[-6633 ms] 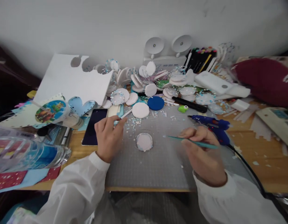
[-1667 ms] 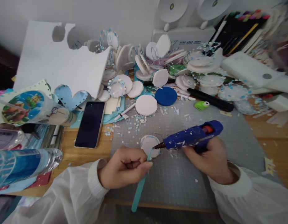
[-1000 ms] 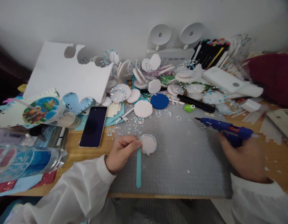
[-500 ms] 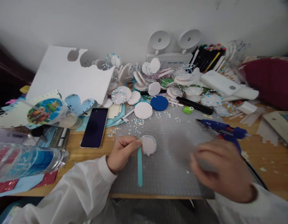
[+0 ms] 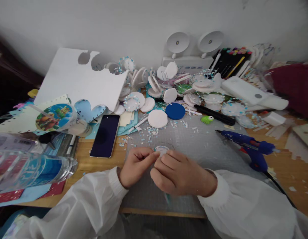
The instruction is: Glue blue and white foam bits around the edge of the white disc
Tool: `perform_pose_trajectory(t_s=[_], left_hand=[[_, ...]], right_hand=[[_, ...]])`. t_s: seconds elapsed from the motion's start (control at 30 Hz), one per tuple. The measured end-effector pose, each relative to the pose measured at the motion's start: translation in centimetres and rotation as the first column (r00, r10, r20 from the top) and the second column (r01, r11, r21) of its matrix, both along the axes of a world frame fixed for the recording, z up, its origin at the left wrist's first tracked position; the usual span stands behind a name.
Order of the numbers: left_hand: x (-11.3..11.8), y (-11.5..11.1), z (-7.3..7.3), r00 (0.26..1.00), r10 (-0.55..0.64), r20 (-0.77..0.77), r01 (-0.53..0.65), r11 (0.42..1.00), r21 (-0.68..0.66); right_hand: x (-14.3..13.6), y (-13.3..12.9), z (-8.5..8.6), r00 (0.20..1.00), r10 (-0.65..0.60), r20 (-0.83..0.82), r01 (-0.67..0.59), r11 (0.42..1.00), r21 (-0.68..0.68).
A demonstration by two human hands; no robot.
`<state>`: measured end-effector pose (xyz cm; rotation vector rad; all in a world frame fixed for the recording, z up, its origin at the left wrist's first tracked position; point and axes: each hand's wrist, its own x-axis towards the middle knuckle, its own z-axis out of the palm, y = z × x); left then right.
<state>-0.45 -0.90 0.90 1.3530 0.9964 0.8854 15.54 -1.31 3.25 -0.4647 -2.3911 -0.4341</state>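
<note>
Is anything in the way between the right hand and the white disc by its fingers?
Nothing visible: the right hand is right at the white disc, hiding part of it, with the left hand beside it. The glue gun lies off to the right.

A small round white disc (image 5: 161, 149) with a pale-blue-trimmed rim lies on the grey cutting mat (image 5: 198, 141), only its far part visible. Teal tweezers (image 5: 167, 198) slant below the right hand (image 5: 181, 172), mostly covered, their blurred lower end showing
</note>
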Motion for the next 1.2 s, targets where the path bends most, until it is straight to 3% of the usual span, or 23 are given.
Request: perform_pose_trajectory(t_s=[0.1,0.17,0.23,0.3,0.37,0.43,0.53,0.63,0.8,0.93,1.07,1.2], left_hand=[[-0.3,0.0,0.3,0.998,-0.011,-0.057,0.017,0.994,0.107],[-0.8,0.2,0.4,0.996,0.002,-0.093,0.024,0.959,0.282],[-1.3,0.7,0.3,0.989,0.032,-0.147,0.048,0.856,0.515],[-1.6,1.3,-0.1,0.965,0.014,-0.263,0.16,0.761,0.628],[-1.6,1.9,-0.7,0.909,-0.054,-0.413,0.317,0.733,0.602],[-1.4,2.2,-1.2,0.836,-0.139,-0.532,0.441,0.747,0.498],[-1.2,2.3,-1.6,0.791,-0.212,-0.574,0.481,0.795,0.37],[-1.1,2.2,-1.7,0.822,-0.194,-0.536,0.411,0.853,0.321],[-0.9,1.9,-1.8,0.95,-0.167,-0.265,0.242,0.927,0.286],[-0.7,1.6,-1.8,0.985,-0.143,-0.095,0.163,0.953,0.254],[-0.5,1.4,-1.7,0.991,-0.13,-0.039,0.136,0.962,0.235],[-0.4,1.2,-1.7,0.995,-0.102,-0.016,0.102,0.955,0.277]], right_hand=[[1.6,0.2,0.5,1.0,0.004,0.005,-0.003,1.0,-0.007],[3.2,0.4,0.9,0.999,-0.009,-0.048,0.006,0.998,-0.068],[4.8,0.7,0.9,0.979,-0.057,-0.197,0.023,0.985,-0.171],[5.9,1.0,0.2,0.873,-0.188,-0.45,0.064,0.959,-0.277],[6.5,1.3,-1.1,0.663,-0.326,-0.674,0.064,0.921,-0.383],[6.7,1.4,-2.5,0.487,-0.38,-0.786,-0.027,0.893,-0.449],[6.8,1.1,-3.6,0.386,-0.398,-0.832,-0.179,0.853,-0.491],[6.6,0.4,-3.2,0.334,-0.439,-0.834,-0.283,0.797,-0.533],[5.7,-1.3,-1.7,0.35,-0.495,-0.796,-0.442,0.662,-0.606],[4.8,-2.1,-1.6,0.422,-0.433,-0.797,-0.465,0.651,-0.6],[4.4,-2.6,-2.0,0.524,-0.365,-0.769,-0.477,0.622,-0.62],[4.4,-2.8,-2.3,0.559,-0.343,-0.755,-0.477,0.611,-0.631]])
